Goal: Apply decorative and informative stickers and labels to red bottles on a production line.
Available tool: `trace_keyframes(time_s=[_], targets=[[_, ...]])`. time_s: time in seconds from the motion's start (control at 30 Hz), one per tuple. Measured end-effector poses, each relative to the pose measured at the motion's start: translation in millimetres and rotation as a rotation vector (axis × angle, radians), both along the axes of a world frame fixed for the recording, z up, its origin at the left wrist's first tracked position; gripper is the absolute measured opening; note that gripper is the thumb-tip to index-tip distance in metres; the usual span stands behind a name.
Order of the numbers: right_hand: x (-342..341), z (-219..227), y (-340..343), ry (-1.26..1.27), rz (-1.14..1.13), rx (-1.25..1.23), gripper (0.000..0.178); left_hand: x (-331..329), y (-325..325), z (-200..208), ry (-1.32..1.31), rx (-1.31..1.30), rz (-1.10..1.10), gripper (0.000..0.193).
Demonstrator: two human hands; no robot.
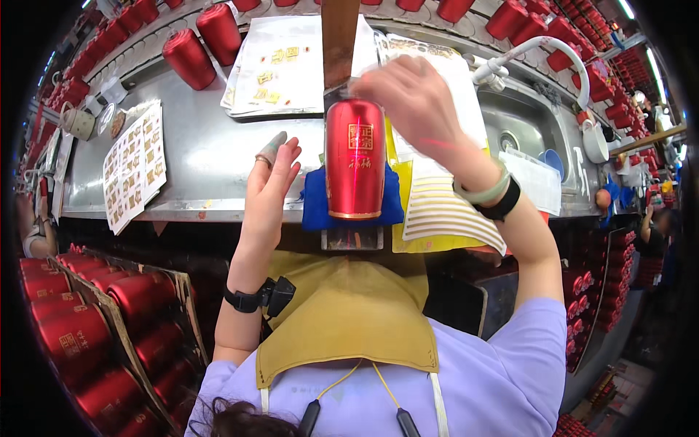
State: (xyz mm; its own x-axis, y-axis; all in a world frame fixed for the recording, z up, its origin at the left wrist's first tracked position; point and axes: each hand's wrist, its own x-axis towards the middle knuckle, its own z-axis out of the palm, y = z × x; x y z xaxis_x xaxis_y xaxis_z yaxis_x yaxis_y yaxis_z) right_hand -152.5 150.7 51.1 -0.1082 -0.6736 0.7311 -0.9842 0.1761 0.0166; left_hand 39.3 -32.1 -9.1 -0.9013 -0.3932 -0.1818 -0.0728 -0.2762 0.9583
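A shiny red bottle (354, 160) with gold lettering lies in front of me on a blue cloth (314, 197) over a clear stand (352, 239). Thin red light lines cross its face. To its left, my left hand (269, 178) is apart from it, fingers stretched out and holding nothing, with a grey cover on one fingertip. My right hand (408, 98) hovers at the bottle's far end. Its fingers are bent and smeared by motion, so whether they hold anything is unclear.
Sticker sheets (269, 65) lie beyond the bottle, and another gold-printed sheet (138, 164) overhangs the left edge. Striped strips (444, 207) sit on yellow paper at right. A wooden post (339, 40) rises behind. Two red bottles (189, 58) and a sink (520, 120) flank the metal counter.
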Motion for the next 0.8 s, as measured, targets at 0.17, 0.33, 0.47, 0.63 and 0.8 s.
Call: trace_keyframes(time_s=[0.17,0.33,0.47,0.63,0.8], targets=[[64,-43,46,-0.141,0.416,0.053,0.022,-5,1,-6,-0.047,0.050,-0.020,0.056],[25,-32,17,-0.348,-0.007,-0.179,0.021,-16,14,-6,-0.027,-0.001,-0.100,0.053],[2,5,17,-0.310,-0.157,-0.408,0.025,-44,22,1,0.052,-0.029,-0.113,0.057],[38,6,40,-0.497,-0.209,-0.514,0.023,-70,19,-5,0.150,-0.299,-0.135,0.059],[57,-13,55,-0.768,-0.273,-0.563,0.024,-78,17,-1,0.135,-0.384,-0.099,0.044]])
